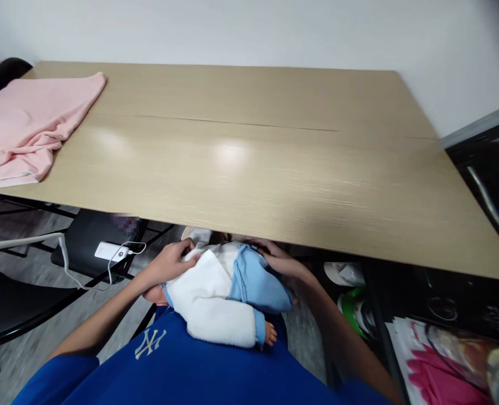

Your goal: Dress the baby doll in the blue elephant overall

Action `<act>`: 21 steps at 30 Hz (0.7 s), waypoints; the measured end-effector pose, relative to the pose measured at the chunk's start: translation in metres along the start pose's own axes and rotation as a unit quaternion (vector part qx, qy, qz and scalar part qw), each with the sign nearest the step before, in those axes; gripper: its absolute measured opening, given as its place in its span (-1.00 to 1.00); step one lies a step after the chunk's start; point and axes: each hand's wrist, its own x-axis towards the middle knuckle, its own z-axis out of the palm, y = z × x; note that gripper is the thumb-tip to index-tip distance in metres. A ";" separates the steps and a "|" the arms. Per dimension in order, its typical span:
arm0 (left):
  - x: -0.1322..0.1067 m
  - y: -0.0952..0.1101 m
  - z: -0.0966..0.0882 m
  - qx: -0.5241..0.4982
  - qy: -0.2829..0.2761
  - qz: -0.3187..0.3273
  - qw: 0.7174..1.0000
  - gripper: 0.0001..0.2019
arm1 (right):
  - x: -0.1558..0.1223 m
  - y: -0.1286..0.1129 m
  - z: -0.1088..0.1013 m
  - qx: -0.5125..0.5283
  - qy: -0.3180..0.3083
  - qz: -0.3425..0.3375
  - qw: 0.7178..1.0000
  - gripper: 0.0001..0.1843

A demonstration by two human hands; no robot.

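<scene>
Head view, only one: left hand (175, 261) is on the upper body of a doll (221, 289), thumb laid over the white top (221, 332), index finger higher up near the table edge, white fabric in the gap between them. Looks like a partly curled hold on the doll, not a wide spread; remaining fingers hidden. Right hand (283, 263) is at the doll's other end, touching the light blue bottoms (257, 278) near the waist, fingers pointing in toward the left hand. Its fingertips are partly masked by the table edge and the fabric, so can't tell whether it's pinching cloth or just resting on it. Doll lies across the lap, against the blue shirt (215, 374), below the near edge of the table (232, 157); head end on the left under the left wrist, mostly covered, legs to the right. One doll arm points right, small hand (270, 333) sticking out of a blue cuff (259, 326). Around it: pink cloth (34, 126) rumpled on the table's left end, white device (111, 252) with a cable on a black seat (78, 236) left of the left hand. Bright pink item (437, 374) lower right, well apart from the right hand.
</scene>
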 end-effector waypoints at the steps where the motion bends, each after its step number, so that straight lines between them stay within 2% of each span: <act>1: 0.001 -0.002 0.001 -0.001 -0.001 -0.003 1.000 -0.66 | -0.016 0.002 -0.004 -0.027 0.025 0.021 0.999 -0.50; 4: 0.001 -0.007 0.001 -0.003 -0.004 -0.013 1.000 -0.61 | -0.070 0.008 -0.011 -0.183 0.117 0.081 0.973 -0.44; 6: 0.001 -0.009 0.001 -0.001 -0.006 -0.019 1.000 -0.58 | -0.104 0.009 -0.008 -0.262 0.142 0.129 0.946 -0.38; 8: 0.001 -0.009 0.001 0.002 -0.008 -0.022 1.000 -0.57 | -0.125 0.007 0.003 -0.273 0.142 0.189 0.933 -0.35; 10: 0.001 -0.009 0.001 0.006 -0.009 -0.022 1.000 -0.56 | -0.132 0.003 0.016 -0.253 0.137 0.234 0.929 -0.34; 14: 0.002 -0.009 0.002 0.013 0.004 -0.015 1.000 -0.56 | -0.115 -0.001 0.027 -0.205 0.145 0.264 0.931 -0.36; 17: 0.000 -0.011 0.002 0.012 0.016 -0.018 1.000 -0.58 | -0.106 0.006 0.017 -0.155 0.162 0.245 0.943 -0.38; 19: -0.001 -0.013 0.002 0.011 0.023 -0.027 0.999 -0.58 | -0.111 0.012 0.005 -0.136 0.204 0.232 0.941 -0.39; 21: -0.002 -0.016 0.001 0.012 0.023 -0.036 0.999 -0.58 | -0.122 0.018 -0.010 -0.137 0.260 0.231 0.927 -0.41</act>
